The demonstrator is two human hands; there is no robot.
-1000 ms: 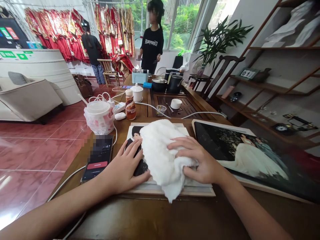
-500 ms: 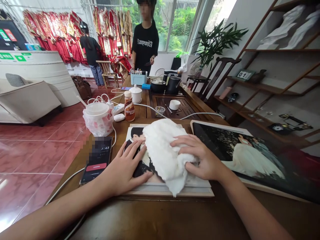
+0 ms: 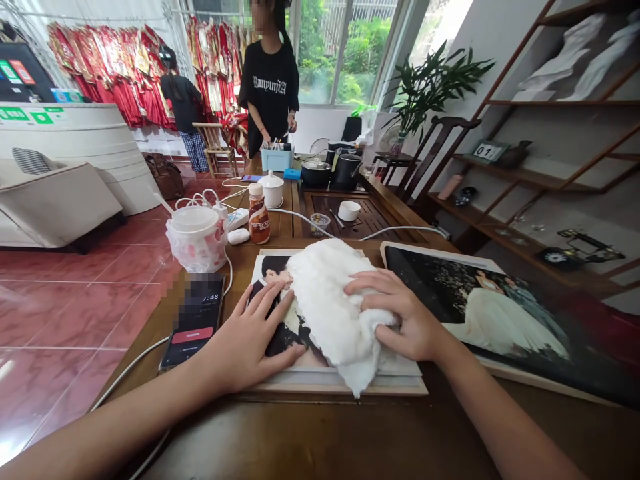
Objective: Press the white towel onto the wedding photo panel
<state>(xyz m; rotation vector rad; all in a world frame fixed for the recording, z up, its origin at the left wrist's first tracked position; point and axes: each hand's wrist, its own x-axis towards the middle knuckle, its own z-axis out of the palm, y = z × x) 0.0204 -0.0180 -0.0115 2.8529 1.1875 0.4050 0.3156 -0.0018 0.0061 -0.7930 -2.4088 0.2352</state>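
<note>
My left hand [image 3: 260,337] lies flat with fingers spread on the left side of a framed photo [image 3: 273,267] on the wooden table. A fluffy white cloth [image 3: 327,293] covers the middle and right of that photo, hiding most of the picture. My right hand [image 3: 400,313] is curled round a bunched fold of the cloth, fingers on top and thumb at the near side. One corner of the cloth hangs toward the photo's near edge. Close to my right forearm lies a larger framed photo [image 3: 500,313] with a white gown in it.
Left of the photo are a phone [image 3: 195,327], a bag-wrapped cup [image 3: 197,237] and a coffee bottle [image 3: 259,217]. Beyond stand a lidded white mug [image 3: 271,189], a small white bowl [image 3: 349,211] and a cable. A person [image 3: 270,87] stands at the table's far end.
The cloth and my right hand have shifted slightly to the right. My left hand keeps its place. The person at the far end has moved left, hands now near the blue box.
</note>
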